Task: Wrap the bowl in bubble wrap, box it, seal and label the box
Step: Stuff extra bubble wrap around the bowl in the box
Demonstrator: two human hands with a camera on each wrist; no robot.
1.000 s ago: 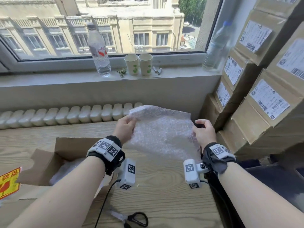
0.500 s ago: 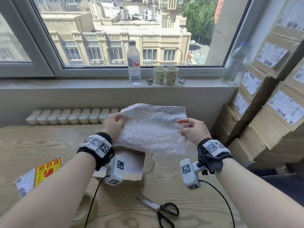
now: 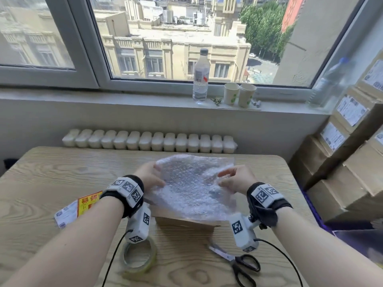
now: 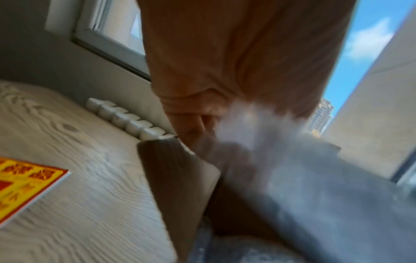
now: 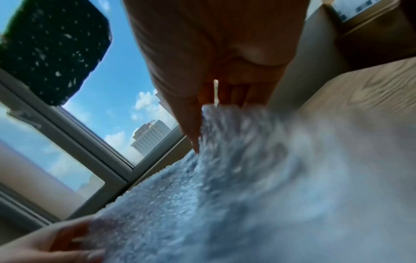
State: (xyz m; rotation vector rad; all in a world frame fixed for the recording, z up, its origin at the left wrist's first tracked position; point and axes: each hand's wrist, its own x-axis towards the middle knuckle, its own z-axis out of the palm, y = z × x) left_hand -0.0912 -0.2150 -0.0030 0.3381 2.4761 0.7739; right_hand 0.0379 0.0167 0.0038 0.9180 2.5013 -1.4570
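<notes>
- Two bare hands hold a clear, crinkled sheet of bubble wrap just over an open brown cardboard box on a pale wood-grain table, at a desk by the window.
- Left hand pinches the sheet's left edge, fingers curled round it; right hand grips the right edge, thumb and fingers closed on the plastic, as the right wrist view confirms.
- No bowl shows in any view; whether it lies under the sheet or in the box cannot be told.
- To do this step well, it seems wise to keep the sheet taut and level between both grips, centre it over the box mouth, then lower it evenly so no corner folds under.
- Loose grips risk the light film slipping or bunching on one side.
- Waiting near the front table edge: a roll of clear packing tape, black-handled scissors, and a red-and-yellow printed label with white shipping slip to the left, for sealing and labelling not yet begun.
</notes>
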